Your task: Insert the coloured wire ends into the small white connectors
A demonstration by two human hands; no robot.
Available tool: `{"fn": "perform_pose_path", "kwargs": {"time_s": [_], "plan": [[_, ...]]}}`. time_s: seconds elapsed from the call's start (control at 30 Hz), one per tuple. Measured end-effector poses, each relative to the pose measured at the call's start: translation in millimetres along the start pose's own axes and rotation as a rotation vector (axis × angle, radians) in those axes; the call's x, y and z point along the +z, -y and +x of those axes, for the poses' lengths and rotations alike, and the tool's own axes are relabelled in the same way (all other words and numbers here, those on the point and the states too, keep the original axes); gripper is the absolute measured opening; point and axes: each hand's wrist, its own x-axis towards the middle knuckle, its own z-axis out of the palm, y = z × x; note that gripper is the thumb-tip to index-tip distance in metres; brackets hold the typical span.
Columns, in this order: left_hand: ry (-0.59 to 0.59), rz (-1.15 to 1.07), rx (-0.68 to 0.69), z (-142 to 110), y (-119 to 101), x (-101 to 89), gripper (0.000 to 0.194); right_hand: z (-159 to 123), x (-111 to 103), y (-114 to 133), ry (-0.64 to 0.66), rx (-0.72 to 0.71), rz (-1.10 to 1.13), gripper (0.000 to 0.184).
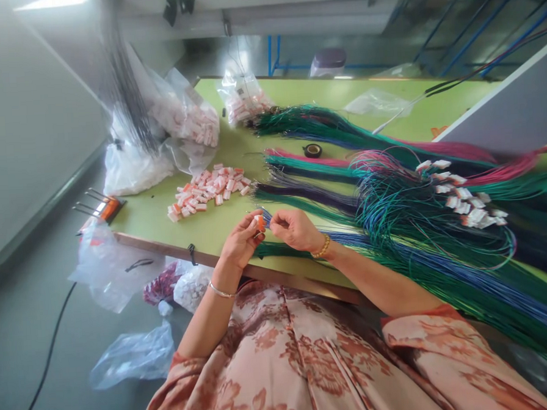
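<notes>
Between the fingers of my left hand (240, 243) is a small orange-and-white plastic connector (260, 223). Close beside it on the right, my right hand (297, 229) is closed in a pinch near the tips of some blue wires (267, 216); what exactly it grips is too small to tell. Both hands are over the table's front edge. Beyond my left hand lies a loose heap of orange-and-white connectors (211, 188). Long bundles of green wires (310, 204) and blue wires (423, 261) stretch away to the right.
Wires with white connectors (470, 204) lie in a tangle at right. A roll of black tape (313, 150) sits mid-table. Bags of connectors (196, 123) stand at the back left. An orange block with metal prongs (108, 207) is at the left corner. A grey panel (511, 104) juts in.
</notes>
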Motion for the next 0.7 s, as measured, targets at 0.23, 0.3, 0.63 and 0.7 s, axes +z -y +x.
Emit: {"fn": "perform_pose_path", "kwargs": {"time_s": [0.23,0.3,0.63,0.7], "plan": [[-0.021,0.055,0.067,1.9,2.7,0.9,0.032,-0.1,0.4,-3.3,-0.005,0.003,-0.055,0.016],[-0.034,0.078,0.097,1.7,4.1,0.8,0.034,-0.4,0.8,-4.1,-0.005,0.003,-0.052,0.016],[-0.171,0.193,0.242,-1.4,15.3,8.8,0.036,-2.1,7.6,-3.4,0.015,-0.044,-0.076,0.015],[-0.189,0.184,0.249,-1.2,14.7,8.0,0.036,-3.2,7.6,-2.6,0.023,-0.048,-0.094,0.017]]}}
